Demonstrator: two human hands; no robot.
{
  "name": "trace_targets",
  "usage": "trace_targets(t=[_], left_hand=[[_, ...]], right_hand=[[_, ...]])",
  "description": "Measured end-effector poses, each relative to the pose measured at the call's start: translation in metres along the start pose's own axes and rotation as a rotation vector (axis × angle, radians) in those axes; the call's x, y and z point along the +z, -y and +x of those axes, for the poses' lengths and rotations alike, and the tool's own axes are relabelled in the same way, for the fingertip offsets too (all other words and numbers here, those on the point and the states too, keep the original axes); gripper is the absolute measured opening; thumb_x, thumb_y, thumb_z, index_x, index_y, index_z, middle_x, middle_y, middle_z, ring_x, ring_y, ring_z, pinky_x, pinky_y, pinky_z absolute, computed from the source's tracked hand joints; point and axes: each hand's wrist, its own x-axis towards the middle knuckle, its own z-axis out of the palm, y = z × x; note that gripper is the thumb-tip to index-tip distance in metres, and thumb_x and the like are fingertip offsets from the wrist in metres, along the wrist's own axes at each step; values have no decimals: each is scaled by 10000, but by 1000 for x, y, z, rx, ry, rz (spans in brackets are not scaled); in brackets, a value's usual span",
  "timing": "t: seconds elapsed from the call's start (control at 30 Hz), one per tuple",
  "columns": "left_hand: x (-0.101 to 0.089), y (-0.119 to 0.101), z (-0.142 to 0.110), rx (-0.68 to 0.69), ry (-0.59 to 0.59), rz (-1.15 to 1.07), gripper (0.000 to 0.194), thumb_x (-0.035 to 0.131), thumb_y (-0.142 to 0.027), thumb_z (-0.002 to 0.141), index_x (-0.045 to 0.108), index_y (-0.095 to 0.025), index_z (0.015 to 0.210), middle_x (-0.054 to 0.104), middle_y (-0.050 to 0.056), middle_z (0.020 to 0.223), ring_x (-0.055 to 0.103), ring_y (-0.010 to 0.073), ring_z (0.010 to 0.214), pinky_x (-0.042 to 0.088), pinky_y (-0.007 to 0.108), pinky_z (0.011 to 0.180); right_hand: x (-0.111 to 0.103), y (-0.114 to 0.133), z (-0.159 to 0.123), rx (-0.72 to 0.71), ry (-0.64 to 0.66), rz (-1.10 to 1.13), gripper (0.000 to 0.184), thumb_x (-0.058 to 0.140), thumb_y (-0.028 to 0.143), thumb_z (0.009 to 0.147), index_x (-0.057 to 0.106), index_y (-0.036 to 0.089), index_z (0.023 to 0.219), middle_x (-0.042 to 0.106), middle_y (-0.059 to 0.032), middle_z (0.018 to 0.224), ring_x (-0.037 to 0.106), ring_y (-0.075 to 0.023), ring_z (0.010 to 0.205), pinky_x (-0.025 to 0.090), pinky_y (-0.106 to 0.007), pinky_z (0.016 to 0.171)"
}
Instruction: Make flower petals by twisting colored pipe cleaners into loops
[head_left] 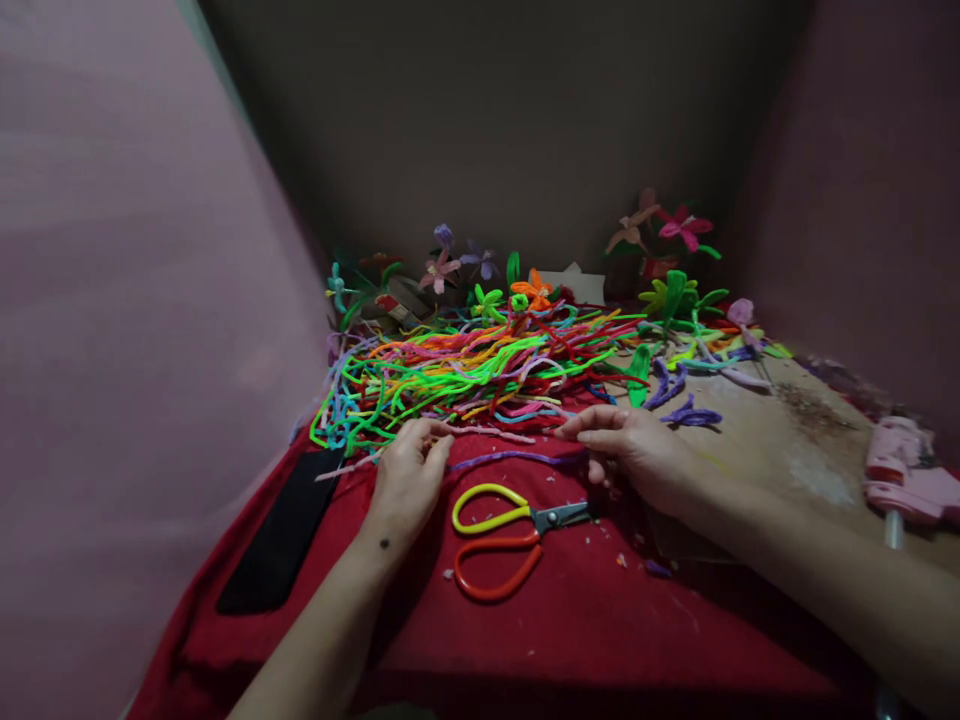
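Purple stem [517, 456], one: crosswise between the two hands, above the scissors [499, 540].
Pink stem [491, 434], one: just beyond the purple, passing the left fingertips.
Left hand [409, 465]: thumb and forefinger curled at both stems; grip cannot be told, whether pinching or resting.
Right hand [619, 445]: at the purple stem's right end, thumb and forefinger close together, other fingers bent below; cannot tell whether the grip pinches anything.
Scissors: yellow and red handles, blades pointing right, lying on the red cloth [600, 640].
Stem heap [480, 365]: mixed colours, green prominent, beyond the hands.
Black slab [281, 540]: flat, left of the left hand.
Purple petals [691, 413]: on the brown board [750, 440], right.
Glue gun [900, 470]: pink, far right.
Orange flower [534, 290]: behind the heap.
Magenta flower [684, 226]: rear right.
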Motion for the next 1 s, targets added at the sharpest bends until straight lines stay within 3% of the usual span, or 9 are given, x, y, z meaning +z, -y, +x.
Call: trace_targets(t=[0.13, 0.23, 0.4, 0.57, 0.83, 1.0], left_hand=[[2, -17, 19, 458, -28, 615, 78, 554, -201, 782, 619, -205, 827, 600, 55, 876, 555, 208, 853, 418, 301, 780], [16, -27, 39, 671, 73, 1005, 207, 526, -181, 790, 586, -188, 988, 591, 114, 1037, 498, 275, 1025, 387, 382, 889], [45, -20, 70, 673, 146, 1132, 306, 564, -132, 718, 576, -119, 1023, 586, 198, 1081, 482, 336, 1047, 372, 457, 885], [60, -5, 81, 682, 139, 1175, 236, 446, -53, 748, 596, -131, 913, 626, 192, 984, 513, 312, 998, 330, 470, 907], [41, -13, 96, 639, 178, 1052, 160, 478, -128, 747, 628, -185, 752, 647, 126, 823, 548, 266, 823, 375, 367, 779], [32, -31, 115, 563, 221, 919, 169, 531, -222, 736, 679, -195, 813, 662, 60, 773, 552, 211, 751, 382, 278, 688]], right_hand=[[4, 4, -4, -89, -76, -49, 96, 583, 163, 686, 655, 141, 746, 373, 73, 332, 268, -45, 292, 126, -180, 324], [5, 5, -5, -91, -106, -24, 97, 584, 168, 656, 664, 144, 704, 341, 78, 331, 216, -44, 311, 85, -200, 343], [7, 6, -4, -110, -114, -19, 115, 560, 144, 635, 674, 149, 648, 306, 83, 331, 197, -40, 326, 89, -208, 360], [6, 2, -1, -158, -63, 38, 136, 549, 104, 600, 670, 164, 590, 299, 84, 321, 176, -40, 321, 108, -210, 356], [7, 0, -1, -23, -100, -43, 148, 529, 130, 614, 674, 159, 624, 305, 74, 322, 194, -44, 316, 105, -205, 353], [7, 0, -1, -24, -97, -65, 149, 531, 133, 631, 678, 154, 649, 319, 73, 334, 209, -42, 316, 117, -196, 345]])
